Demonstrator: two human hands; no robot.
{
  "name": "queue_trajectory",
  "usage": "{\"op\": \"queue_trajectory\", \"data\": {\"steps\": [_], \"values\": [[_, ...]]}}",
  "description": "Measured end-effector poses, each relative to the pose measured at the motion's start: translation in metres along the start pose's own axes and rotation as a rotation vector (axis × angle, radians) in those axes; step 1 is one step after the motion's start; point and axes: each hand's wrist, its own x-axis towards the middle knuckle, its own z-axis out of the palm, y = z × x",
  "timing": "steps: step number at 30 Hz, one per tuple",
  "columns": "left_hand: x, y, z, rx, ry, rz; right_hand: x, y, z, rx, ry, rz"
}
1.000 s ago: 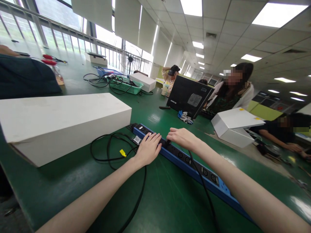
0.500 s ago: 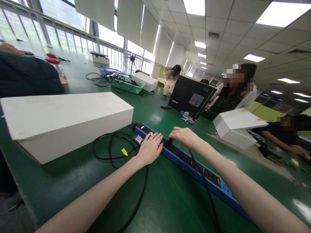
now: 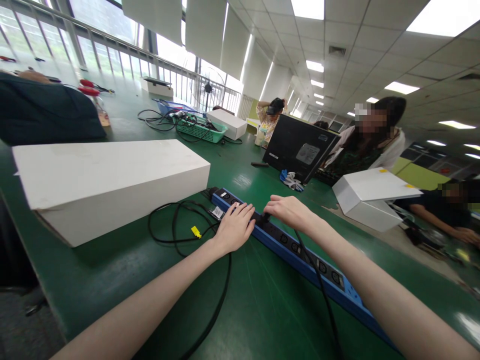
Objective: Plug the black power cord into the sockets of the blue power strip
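Note:
A long blue and black power strip (image 3: 287, 245) lies diagonally across the green table. My left hand (image 3: 235, 227) rests on its upper part, fingers stretched out over the top face. Just to the right, my right hand (image 3: 287, 210) is closed round a black power plug (image 3: 265, 216), which sits at one of the strip's sockets. How deep the plug is seated I cannot tell. From that hand a black cable (image 3: 318, 280) runs down over the strip. Another black cable (image 3: 174, 227) with a yellow tag (image 3: 196, 231) lies coiled left of my left hand.
A long white box (image 3: 123, 195) stands on the left of the table (image 3: 180, 305). Behind are a green basket (image 3: 202, 131) of cables, a black monitor (image 3: 300, 145), gloves (image 3: 291, 181) and an open white box (image 3: 375, 195). Several people sit beyond.
The whole view has shifted slightly, so everything appears a little further right. Both hands keep their places on the power strip and the plug.

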Motion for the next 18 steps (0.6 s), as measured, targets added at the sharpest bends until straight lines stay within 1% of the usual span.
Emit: {"op": "queue_trajectory", "data": {"steps": [5, 9, 13, 18], "values": [[0.000, 0.000, 0.001, -0.004, 0.010, 0.006, 0.003, -0.008, -0.003, -0.072, -0.036, -0.048], [0.000, -0.001, 0.002, 0.000, 0.006, 0.006, 0.005, -0.005, -0.002, -0.096, -0.079, -0.071], [0.000, -0.002, 0.002, 0.003, 0.014, 0.010, 0.004, -0.005, 0.002, -0.111, -0.067, -0.104], [-0.001, -0.001, 0.002, 0.019, 0.020, 0.003, 0.010, -0.013, 0.007, -0.144, -0.064, -0.181]]}}
